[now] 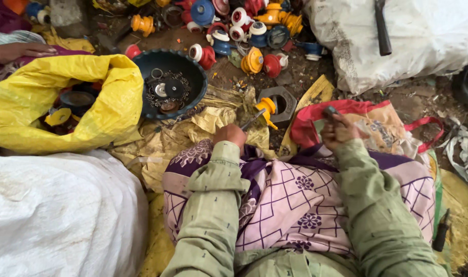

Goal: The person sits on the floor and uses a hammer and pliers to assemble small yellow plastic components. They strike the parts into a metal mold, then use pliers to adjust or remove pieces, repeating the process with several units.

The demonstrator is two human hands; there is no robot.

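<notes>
Your left hand [230, 134] grips thin metal tool [252, 120], dull grey, against glossy yellow plastic part [267, 107]. Your right hand [337, 128] closes on small dark matt piece [330, 110], material unclear. Your sleeves: matt olive cloth; lap cloth [295, 200] soft printed cotton, matt. Yellow sack [98, 102]: woven plastic, slight sheen, creased. White sacks [59, 215]: coarse woven plastic, matt. Dark bowl [193, 69]: smooth plastic, holds dull metal rings. Hexagonal block [288, 100]: rough grey metal. Ground: gritty dirt.

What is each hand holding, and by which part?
The left hand grips a thin metal tool by its near end, tip at a yellow plastic part. The right hand closes around a small dark object; what it is cannot be told.
</notes>
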